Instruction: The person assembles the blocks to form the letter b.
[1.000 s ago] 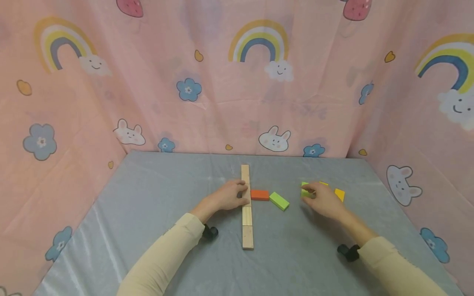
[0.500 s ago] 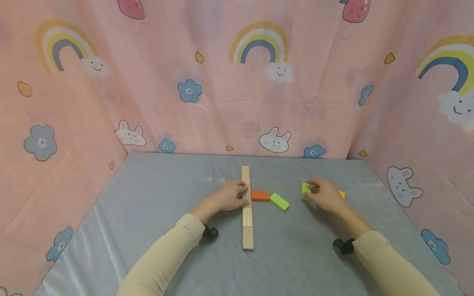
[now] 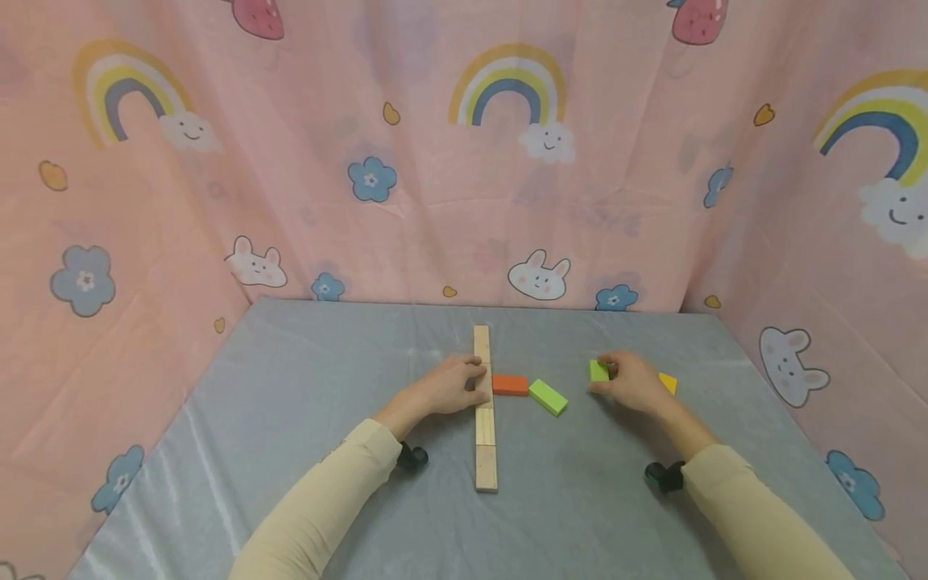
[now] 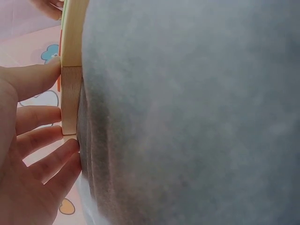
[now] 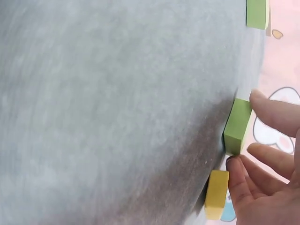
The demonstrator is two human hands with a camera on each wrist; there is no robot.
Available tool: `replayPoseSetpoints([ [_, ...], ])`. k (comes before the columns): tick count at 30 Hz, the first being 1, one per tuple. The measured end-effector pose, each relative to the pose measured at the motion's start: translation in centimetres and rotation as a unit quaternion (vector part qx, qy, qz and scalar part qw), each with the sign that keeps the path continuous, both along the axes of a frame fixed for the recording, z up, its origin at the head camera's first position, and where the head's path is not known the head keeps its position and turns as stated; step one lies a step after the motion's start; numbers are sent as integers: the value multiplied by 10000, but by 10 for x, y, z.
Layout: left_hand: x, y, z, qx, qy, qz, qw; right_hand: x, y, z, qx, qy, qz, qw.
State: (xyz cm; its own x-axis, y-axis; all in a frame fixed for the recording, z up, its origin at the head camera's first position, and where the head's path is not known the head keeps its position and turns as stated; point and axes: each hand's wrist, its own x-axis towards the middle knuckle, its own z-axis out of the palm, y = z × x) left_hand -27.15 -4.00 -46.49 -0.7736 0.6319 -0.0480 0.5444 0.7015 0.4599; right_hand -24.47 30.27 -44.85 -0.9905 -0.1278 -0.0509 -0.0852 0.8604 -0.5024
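Over the last second the right hand (image 3: 632, 385) has closed in on a green block (image 3: 598, 370), its wrist swinging toward 11 o'clock. Thumb and fingers now pinch that block, which lies at 3 o'clock from the wooden row (image 3: 484, 425) on the worktop (image 3: 326, 354). At the row's 9 o'clock side, the left hand (image 3: 441, 387) stays put, grasping nothing, its extended fingers and thumb touching the wood. An orange block (image 3: 511, 385) reaches toward 3 o'clock from the row; a second green block (image 3: 548, 397) slants toward 4 o'clock beyond it. Near the right hand's 3 o'clock side sits a partly hidden yellow block (image 3: 668, 383).
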Motion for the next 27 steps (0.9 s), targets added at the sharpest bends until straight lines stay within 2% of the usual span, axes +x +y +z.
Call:
replayPoseSetpoints([
  [11,2,1,2,58,-88,-33,9999,6,0,-6,43,359,248,9990],
  [21,0,0,0,0,-37,3,10000,24,-5,2,-105,241,502,9984],
  [27,-1,0,1,-72,-30,-22,10000,37,-8,3,-243,316,723,9966],
])
